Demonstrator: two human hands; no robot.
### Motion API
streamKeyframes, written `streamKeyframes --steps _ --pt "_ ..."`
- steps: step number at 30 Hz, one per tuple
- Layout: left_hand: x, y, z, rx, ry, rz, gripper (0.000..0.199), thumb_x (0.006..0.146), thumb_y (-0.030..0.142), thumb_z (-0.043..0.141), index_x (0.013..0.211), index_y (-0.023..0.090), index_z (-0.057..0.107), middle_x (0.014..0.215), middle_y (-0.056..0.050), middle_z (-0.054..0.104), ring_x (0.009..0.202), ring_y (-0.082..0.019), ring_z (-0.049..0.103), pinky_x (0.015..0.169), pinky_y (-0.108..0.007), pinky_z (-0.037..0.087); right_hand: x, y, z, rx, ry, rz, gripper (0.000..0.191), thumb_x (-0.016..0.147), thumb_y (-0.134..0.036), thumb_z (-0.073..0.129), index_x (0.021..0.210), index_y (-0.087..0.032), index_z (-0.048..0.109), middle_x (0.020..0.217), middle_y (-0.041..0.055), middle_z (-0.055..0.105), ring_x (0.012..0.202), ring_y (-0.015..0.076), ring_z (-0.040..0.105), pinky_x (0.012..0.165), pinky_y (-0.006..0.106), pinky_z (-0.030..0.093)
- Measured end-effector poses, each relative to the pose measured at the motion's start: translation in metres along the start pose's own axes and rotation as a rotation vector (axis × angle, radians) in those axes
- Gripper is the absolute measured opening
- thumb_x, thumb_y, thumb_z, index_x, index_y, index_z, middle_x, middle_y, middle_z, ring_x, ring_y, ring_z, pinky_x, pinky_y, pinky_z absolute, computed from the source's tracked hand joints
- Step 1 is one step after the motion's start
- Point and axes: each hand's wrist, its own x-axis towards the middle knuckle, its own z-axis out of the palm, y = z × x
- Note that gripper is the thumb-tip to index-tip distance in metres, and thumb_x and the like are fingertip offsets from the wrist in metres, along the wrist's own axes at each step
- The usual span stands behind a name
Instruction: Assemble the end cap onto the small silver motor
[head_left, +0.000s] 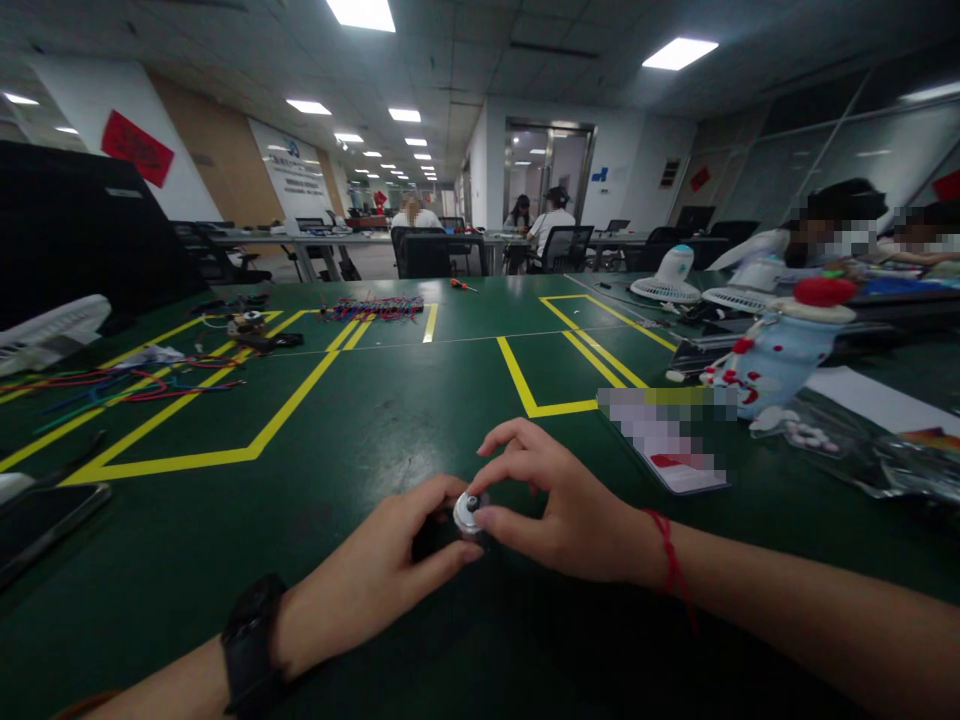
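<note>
A small round silver-white part [462, 515] with a dark stub at its top centre is in the middle of the near table; it looks like a little motor, but its exact kind is unclear. My left hand [397, 550], a black watch on the wrist, grips its side between thumb and fingers. From the right, my right hand [559, 500], with a red string round the wrist, has its index finger and thumb closed on the dark stub. The lower side of the part is hidden by fingers and shadow.
The green table [397, 390] bears yellow tape outlines. Coloured wires [150, 380] lie left, a wire bundle [382, 308] and screwdriver [463, 286] farther back. A phone [52, 525] is near left. On the right are a blurred flat card-like item [675, 465], blue cup [784, 355] and white fans [670, 280].
</note>
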Motion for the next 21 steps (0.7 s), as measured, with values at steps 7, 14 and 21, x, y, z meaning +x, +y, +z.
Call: streamKeyframes --steps 7,14,21 --pt "0.001 0.002 -0.002 -0.023 -0.001 -0.011 0.020 0.088 0.026 0.058 0.107 0.023 0.053 0.098 -0.001 0.064 0.084 -0.020 0.059 0.073 -0.030 0.047 0.005 0.005 -0.013 0.072 0.048 0.079 0.009 0.082 -0.025 0.063 0.087 -0.019 0.067 0.099 0.0042 0.057 0.084 0.0141 0.055 0.067 0.026 0.045" --pt "0.001 0.001 -0.002 -0.061 -0.011 -0.003 0.022 0.088 0.023 0.059 0.109 0.024 0.053 0.099 0.000 0.063 0.086 -0.019 0.059 0.074 -0.029 0.046 -0.012 0.029 -0.023 -0.104 -0.330 -0.018 0.014 0.077 -0.024 0.068 0.090 -0.023 0.073 0.102 0.0044 0.060 0.095 0.0177 0.055 0.086 0.034 0.043" --pt "0.001 0.001 -0.002 -0.057 -0.016 0.000 0.022 0.089 0.023 0.058 0.110 0.024 0.053 0.100 -0.001 0.063 0.087 -0.019 0.059 0.075 -0.029 0.047 -0.011 0.028 -0.025 -0.023 -0.323 -0.016 0.026 0.078 -0.026 0.068 0.104 -0.024 0.070 0.107 0.0054 0.062 0.097 0.0185 0.055 0.089 0.036 0.041"
